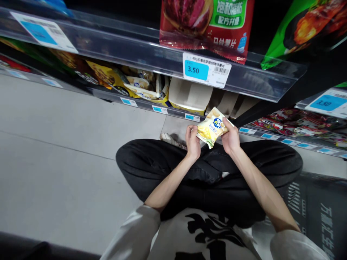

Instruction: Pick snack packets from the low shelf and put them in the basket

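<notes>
Packet [213, 128] held up between the knees, tilted, printed face to the wearer, just in front of the lower shelf [175, 112] and near the white-walled carton [191, 91] there. Grip: both hands grasping the packet, one at each side. Left hand [193, 143] pinches the left edge near its lower corner, thumb toward the wearer; right hand [230, 138] has its thumb laid flat on the face by the right edge, fingers behind, mostly hidden. Handling (judged): light, a small sealed film bag, weight no concern for either hand alone. Film looks glossy, so probably somewhat slippery under dry fingertips; body likely soft and puffed with air, giving way when pressed. Contents cannot be seen; the printing suggests a crisp snack, so treat as fragile. Best hold: light pinch at the crimped ends or side margins, where there should be little filling; avoid squeezing the middle, which could crush the contents or strain a seam. Present hold suits this fairly well, though the right thumb reaches inward; its pressure cannot be told.
</notes>
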{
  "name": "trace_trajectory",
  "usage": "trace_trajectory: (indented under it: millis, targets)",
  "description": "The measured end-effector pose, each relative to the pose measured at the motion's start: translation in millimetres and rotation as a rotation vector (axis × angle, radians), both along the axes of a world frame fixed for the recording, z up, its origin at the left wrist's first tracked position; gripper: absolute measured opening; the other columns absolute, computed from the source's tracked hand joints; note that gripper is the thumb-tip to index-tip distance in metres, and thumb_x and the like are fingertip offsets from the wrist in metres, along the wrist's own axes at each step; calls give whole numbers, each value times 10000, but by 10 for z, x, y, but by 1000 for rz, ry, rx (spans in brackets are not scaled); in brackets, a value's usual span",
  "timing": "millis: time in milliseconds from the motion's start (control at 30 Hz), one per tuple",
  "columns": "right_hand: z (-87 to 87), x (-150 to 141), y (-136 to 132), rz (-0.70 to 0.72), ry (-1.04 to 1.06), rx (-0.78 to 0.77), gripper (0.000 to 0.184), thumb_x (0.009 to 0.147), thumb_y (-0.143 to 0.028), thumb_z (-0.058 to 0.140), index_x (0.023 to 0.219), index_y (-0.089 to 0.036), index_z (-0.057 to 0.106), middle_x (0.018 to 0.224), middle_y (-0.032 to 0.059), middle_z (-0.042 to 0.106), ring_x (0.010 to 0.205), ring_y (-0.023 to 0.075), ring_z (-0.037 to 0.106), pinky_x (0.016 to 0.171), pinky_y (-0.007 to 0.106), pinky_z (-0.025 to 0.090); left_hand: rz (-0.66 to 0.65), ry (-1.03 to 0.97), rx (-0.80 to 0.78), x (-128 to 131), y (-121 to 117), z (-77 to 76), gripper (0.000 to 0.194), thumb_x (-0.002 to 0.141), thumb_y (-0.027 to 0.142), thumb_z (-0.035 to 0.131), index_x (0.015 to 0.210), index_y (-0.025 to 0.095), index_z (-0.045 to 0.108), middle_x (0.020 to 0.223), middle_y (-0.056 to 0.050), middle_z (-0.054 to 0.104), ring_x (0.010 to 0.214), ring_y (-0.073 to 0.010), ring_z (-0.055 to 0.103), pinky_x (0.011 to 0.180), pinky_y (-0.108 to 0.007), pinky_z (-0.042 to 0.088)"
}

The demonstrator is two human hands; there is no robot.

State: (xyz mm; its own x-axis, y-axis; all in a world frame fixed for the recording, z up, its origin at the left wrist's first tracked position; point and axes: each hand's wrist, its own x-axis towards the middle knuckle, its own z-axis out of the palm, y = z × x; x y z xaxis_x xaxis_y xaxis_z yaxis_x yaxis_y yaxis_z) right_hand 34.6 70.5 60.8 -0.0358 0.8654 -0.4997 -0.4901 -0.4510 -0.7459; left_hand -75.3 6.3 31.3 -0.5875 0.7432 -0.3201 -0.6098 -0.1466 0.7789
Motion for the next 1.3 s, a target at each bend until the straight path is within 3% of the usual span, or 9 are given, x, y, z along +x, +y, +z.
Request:
trace_trajectory:
  millis: [233, 367, 600, 700, 800, 900, 967, 1167, 1300]
  targets:
    - [6, 2, -3, 35, 7, -2, 285, 718, -399, 885, 865, -191, 755, 969, 45, 816, 967, 246, 767, 840, 345, 626, -48, -26, 5, 22, -9, 5, 531, 717, 560, 917, 911, 210, 568, 876, 8, 664, 833, -150, 666, 748, -238, 532]
    - [19, -3, -6, 41, 12, 0, 298, 722, -399, 879, 892, -191, 751, 982, 49, 815, 985, 245, 763, 852, 340, 621, -74, 1, 9, 33, -9, -16, 531, 734, 557, 912, 1033, 203, 652, 1018, -38, 721, 954, -187, 708, 845, -278, 561]
    - [7, -4, -7, 24, -13, -6, 331, 700, -422, 899, 872, -192, 733, 955, 40, 803, 899, 228, 753, 829, 347, 615, -235, 161, 52, 27, -58, -103, 582, 731, 473, 936, 1210, 210, 734, 1220, -107, 747, 1107, -248, 719, 933, -330, 590]
    - [-16, -3, -32, 77, -77, 22, 435, 713, -500, 892, 1002, -222, 724, 948, 3, 784, 915, 208, 736, 825, 330, 600, -175, 306, 35, 19, -85, -70, 579, 731, 427, 939, 1235, 215, 752, 1204, -101, 758, 1084, -251, 727, 944, -346, 598]
    - [-16, -8, -70, 148, -64, 15, 577, 711, -581, 881, 1165, -304, 658, 1000, -46, 760, 960, 181, 721, 849, 316, 590, -125, 503, 9, 8, -109, -15, 515, 767, 400, 911, 1224, 203, 780, 1021, -77, 763, 960, -229, 721, 863, -326, 602]
    - [26, -12, -102, 237, 27, 40, 670, 704, -650, 865, 1252, -355, 617, 1184, -24, 741, 1052, 189, 714, 876, 335, 595, -150, 742, 61, -3, -136, -14, 426, 787, 366, 895, 1178, 219, 812, 724, 6, 627, 658, -137, 597, 670, -261, 537]
    - [66, -11, -116, 305, 87, 64, 673, 697, -667, 863, 1249, -356, 635, 1273, 1, 724, 1111, 209, 707, 886, 353, 605, -187, 908, 159, -7, -150, -57, 363, 816, 332, 868, 1166, 251, 816, 637, 47, 514, 552, -100, 483, 608, -245, 484]
    - [123, -13, -166, 299, 136, 69, 530, 795, -687, 741, 1153, -297, 715, 1199, 40, 767, 1148, 254, 711, 926, 410, 619, -238, 1334, 432, -37, -167, -211, 306, 953, 217, 694, 1220, 335, 785, 643, 31, 515, 614, -142, 559, 756, -313, 524]
    - [122, -20, -189, 228, 74, 51, 546, 814, -727, 666, 1119, -281, 746, 1132, 54, 787, 1146, 271, 717, 925, 429, 624, -331, 1439, 517, -78, -173, -164, 316, 966, 208, 659, 1229, 338, 778, 716, 1, 619, 659, -170, 605, 706, -326, 507]
